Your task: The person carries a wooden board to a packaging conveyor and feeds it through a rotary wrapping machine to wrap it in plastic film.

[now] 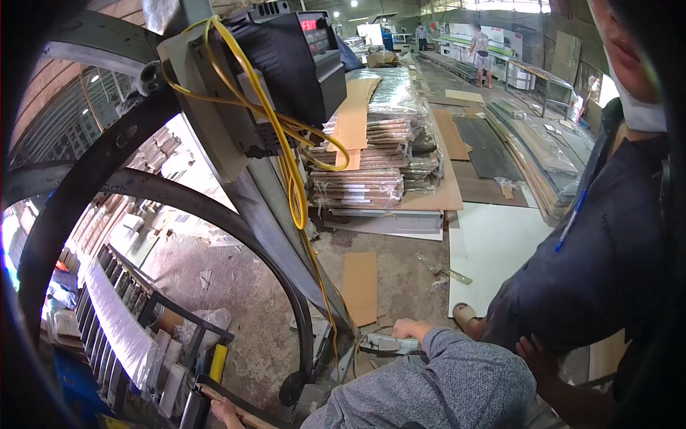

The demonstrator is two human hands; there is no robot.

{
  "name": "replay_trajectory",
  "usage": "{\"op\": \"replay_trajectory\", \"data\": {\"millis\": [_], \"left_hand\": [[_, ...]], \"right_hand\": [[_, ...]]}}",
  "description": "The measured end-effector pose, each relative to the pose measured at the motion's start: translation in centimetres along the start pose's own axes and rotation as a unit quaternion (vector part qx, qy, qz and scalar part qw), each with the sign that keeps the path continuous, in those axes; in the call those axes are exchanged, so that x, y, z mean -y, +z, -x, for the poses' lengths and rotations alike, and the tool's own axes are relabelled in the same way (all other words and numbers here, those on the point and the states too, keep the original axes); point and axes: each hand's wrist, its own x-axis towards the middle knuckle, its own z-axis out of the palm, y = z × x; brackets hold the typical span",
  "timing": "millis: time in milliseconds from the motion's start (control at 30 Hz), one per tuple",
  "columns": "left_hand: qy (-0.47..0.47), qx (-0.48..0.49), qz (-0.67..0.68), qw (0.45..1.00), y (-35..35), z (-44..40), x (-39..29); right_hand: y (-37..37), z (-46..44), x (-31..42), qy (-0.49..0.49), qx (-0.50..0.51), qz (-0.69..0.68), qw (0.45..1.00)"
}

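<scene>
My left hand (pixel 226 410) is at the bottom edge, only partly in view, its fingers bent at a narrow brown wooden board (pixel 246 417). Farther right, my right hand (pixel 409 329) reaches out of a grey sleeve with its fingers curled closed. It is just above a pale metal piece (pixel 389 344) at the foot of the machine frame; whatever it may hold is hidden. Close to my left hand stands a yellow bar (pixel 219 362) beside a roller conveyor (pixel 118 325) carrying a film-wrapped white panel (pixel 123 322).
A person in a dark shirt (pixel 593 264) stands close on my right, one hand (pixel 537 357) near my elbow. A black control box (pixel 300 61) with yellow cable (pixel 275 136) hangs ahead. Curved metal hoops (pixel 236 222) arch at left. Wrapped panel stacks (pixel 364 171) stand beyond.
</scene>
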Motion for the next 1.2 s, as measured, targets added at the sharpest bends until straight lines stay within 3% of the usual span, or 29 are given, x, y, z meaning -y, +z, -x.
{"op": "replay_trajectory", "data": {"millis": [333,533,733,1033,1200], "left_hand": [[-0.044,0.0,-0.017,0.999,-0.4,0.4,-1.0],[-0.021,-0.005,-0.008,1.0,0.6,-0.4,0.0],[-0.039,-0.01,-0.008,0.999,0.0,0.2,-0.8],[0.02,0.005,-0.012,1.0,-0.5,0.8,-0.3],[-0.022,0.015,0.005,1.0,0.1,0.0,-0.4]], "right_hand": [[0.5,-1.4,2.3,-0.081,0.064,0.034,0.994],[-0.2,0.1,2.3,-0.084,0.054,0.084,0.991],[-2.3,2.7,4.1,-0.047,0.059,0.022,0.997],[2.2,-1.6,1.4,-0.037,0.033,0.02,0.999],[0.7,-0.2,2.4,-0.036,0.046,0.018,0.998]]}}
